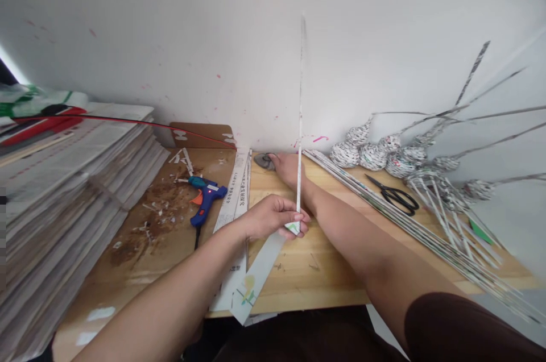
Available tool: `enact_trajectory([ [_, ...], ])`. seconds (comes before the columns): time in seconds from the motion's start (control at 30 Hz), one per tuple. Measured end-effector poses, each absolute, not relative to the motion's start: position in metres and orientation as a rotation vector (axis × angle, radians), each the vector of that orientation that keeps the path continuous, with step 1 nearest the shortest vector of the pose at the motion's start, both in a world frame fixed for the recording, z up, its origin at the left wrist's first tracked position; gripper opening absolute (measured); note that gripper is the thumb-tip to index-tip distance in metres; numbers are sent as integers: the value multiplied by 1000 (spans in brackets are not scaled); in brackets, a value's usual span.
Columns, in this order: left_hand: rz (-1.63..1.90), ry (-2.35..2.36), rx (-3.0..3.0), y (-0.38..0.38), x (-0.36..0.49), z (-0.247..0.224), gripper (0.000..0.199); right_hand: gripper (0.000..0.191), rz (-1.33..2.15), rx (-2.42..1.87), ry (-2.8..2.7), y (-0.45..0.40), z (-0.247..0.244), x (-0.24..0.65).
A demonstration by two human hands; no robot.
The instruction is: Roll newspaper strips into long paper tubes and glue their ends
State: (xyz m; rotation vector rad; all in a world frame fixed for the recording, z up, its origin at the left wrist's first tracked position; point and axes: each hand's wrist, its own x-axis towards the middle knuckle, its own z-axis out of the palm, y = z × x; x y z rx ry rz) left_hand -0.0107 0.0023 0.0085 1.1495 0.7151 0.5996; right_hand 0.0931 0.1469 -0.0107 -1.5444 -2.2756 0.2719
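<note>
My left hand (277, 217) is closed on the lower end of a thin rolled paper tube (300, 123), which stands almost upright. From the same grip a flat white paper strip (256, 285) with a yellow and green print hangs down toward the table's front edge. My right hand (290, 167) reaches past the tube to the back of the table. Its fingers are on a crumpled grey cloth (263, 161), with the thumb at the cloth's right side; the other fingers are mostly hidden.
Left lie a blue hot glue gun (207, 200), paper scraps on cardboard (132, 271), and a tall paper stack (85, 180). Printed strips (230, 208) lie mid-table. Right are finished paper tubes (384, 220), black scissors (394, 194) and several woven paper gourds (373, 156) against the wall.
</note>
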Motion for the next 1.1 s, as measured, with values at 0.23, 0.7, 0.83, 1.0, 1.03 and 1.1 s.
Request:
enact_trajectory([
  [0.23,628,743,1131,4,-12,7,34,42,322,-1494,-2281,137,-3,108],
  [0.7,595,756,1181,0,-11,11,28,34,1733,-730,-1834,67,40,171],
  [0.83,566,772,1194,0,-9,10,28,28,1677,-749,-1817,66,41,167],
  [1.0,559,739,1231,-2,-9,11,27,24,1616,-833,-1758,66,43,167],
  [1.03,559,737,1232,-3,-9,11,26,24,1614,-853,-1746,65,44,168],
  [1.1,550,741,1224,-4,-9,11,26,25,1654,-846,-1757,64,47,169],
])
